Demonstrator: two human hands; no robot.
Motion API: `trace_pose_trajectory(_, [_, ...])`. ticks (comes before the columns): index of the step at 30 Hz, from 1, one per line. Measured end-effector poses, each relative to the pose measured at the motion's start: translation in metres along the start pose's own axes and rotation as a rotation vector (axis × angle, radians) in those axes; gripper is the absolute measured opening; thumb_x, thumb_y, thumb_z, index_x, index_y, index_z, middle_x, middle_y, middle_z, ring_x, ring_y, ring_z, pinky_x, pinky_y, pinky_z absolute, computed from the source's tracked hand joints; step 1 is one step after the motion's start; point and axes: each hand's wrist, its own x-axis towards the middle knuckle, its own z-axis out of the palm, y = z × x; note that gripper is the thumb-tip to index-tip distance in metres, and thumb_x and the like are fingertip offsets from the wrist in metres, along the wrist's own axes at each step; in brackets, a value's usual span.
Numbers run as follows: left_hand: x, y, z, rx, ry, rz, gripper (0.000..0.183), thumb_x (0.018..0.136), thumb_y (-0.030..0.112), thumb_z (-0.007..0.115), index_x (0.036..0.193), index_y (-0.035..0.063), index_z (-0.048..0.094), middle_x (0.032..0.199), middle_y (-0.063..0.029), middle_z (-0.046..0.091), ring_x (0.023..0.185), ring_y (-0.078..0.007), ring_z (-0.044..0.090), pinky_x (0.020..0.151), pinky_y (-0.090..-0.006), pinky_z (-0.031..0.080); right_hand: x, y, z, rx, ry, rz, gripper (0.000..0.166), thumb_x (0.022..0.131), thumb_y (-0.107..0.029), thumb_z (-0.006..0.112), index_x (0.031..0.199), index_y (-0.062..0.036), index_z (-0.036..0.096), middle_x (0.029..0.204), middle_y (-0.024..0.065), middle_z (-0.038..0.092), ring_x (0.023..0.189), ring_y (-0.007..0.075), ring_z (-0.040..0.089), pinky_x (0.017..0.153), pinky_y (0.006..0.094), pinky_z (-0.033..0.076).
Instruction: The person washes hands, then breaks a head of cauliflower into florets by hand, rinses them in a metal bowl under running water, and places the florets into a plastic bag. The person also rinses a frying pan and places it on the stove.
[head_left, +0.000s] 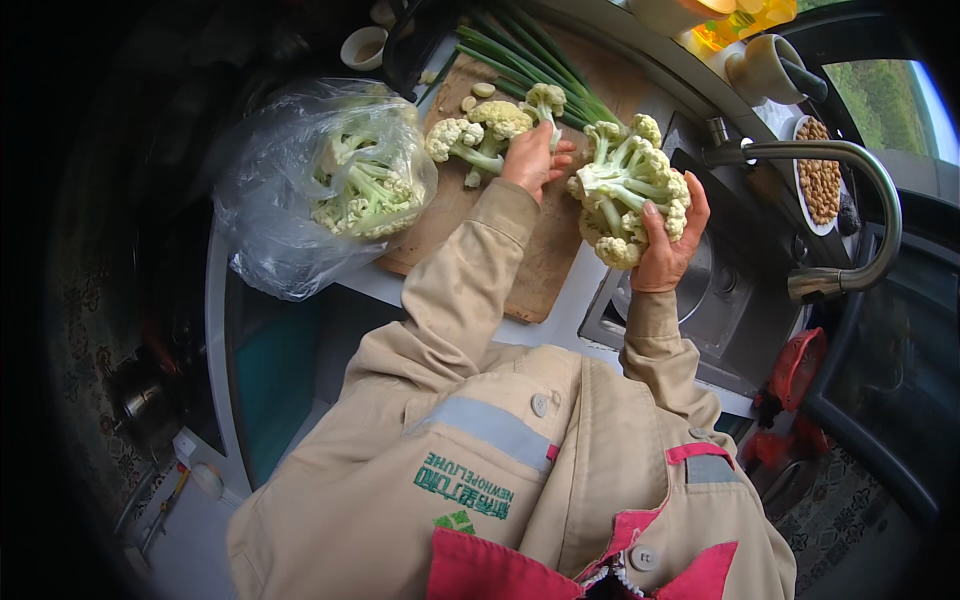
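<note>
My right hand (670, 238) holds a large branching piece of cauliflower (626, 184) over the edge between the wooden cutting board (551, 247) and the sink. In my left hand (531, 161) is a small cauliflower floret (545, 101), gripped by its stem above the board. Cut cauliflower florets (495, 124) lie on the board just beyond that hand. To the left, a clear plastic bag (270, 187) contains more cauliflower (367, 191). Green scallion leaves (525, 64) lie across the board's far side, near a few peeled garlic cloves (480, 90).
A stainless steel sink (739, 337) is at the right, with a curved faucet (877, 180) arching over that side. On the sill stand a white dish of peanuts (817, 176) and a mortar (765, 67) with a pestle. A small white bowl (364, 49) sits at the back left.
</note>
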Motion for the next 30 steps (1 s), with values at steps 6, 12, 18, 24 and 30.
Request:
trace_pose_trajectory(6, [-0.046,0.020,-0.031,0.414,-0.173,0.067,0.035,0.093,0.028,0.050,0.114,-0.0002,0.052,0.099,-0.0108,0.061,0.086,-0.0141,0.060,0.072,-0.0256,0.051,0.013,-0.011,-0.020,0.363,-0.038,0.279,0.057,0.078,0.000,0.053,0.132,-0.0096,0.037,0.120,0.0111,0.049,0.110,0.0233,0.051,0.096,0.0363,0.043])
trace_pose_trajectory(12, [-0.093,0.032,-0.016,0.623,-0.051,0.854,0.029,0.082,0.000,0.058,0.111,0.0046,0.057,0.104,-0.0093,0.060,0.082,-0.0165,0.061,0.071,-0.0264,0.051,0.021,-0.001,-0.025,0.656,-0.008,0.496,0.057,0.083,-0.010,0.046,0.138,-0.0120,0.032,0.133,0.0135,0.044,0.120,0.0303,0.045,0.102,0.0434,0.037])
trace_pose_trajectory(18, [-0.085,0.068,-0.011,1.207,-0.440,1.180,0.042,0.080,0.027,0.067,0.113,0.0049,0.056,0.112,-0.0114,0.057,0.111,-0.0294,0.049,0.097,-0.0388,0.036,0.030,-0.008,-0.018,0.691,-0.217,0.510,0.058,0.079,-0.007,0.051,0.134,-0.0119,0.035,0.122,0.0123,0.049,0.113,0.0284,0.051,0.098,0.0438,0.042])
trace_pose_trajectory(24, [-0.068,0.097,0.002,1.591,-0.740,0.960,0.048,0.079,0.047,0.062,0.099,0.0041,0.059,0.096,-0.0100,0.060,0.102,-0.0239,0.052,0.090,-0.0387,0.035,0.045,-0.016,-0.021,0.463,-0.293,0.521,0.059,0.077,-0.004,0.057,0.132,-0.0075,0.036,0.114,0.0094,0.052,0.103,0.0210,0.054,0.092,0.0344,0.046])
trace_pose_trajectory(30, [-0.039,0.066,0.001,1.470,-0.765,1.165,0.046,0.084,0.050,0.051,0.079,0.0046,0.054,0.076,-0.0112,0.056,0.079,-0.0283,0.054,0.079,-0.0374,0.040,0.047,-0.016,-0.026,0.343,-0.255,0.500,0.055,0.079,-0.003,0.056,0.131,-0.0058,0.037,0.113,0.0092,0.053,0.103,0.0198,0.054,0.091,0.0326,0.046])
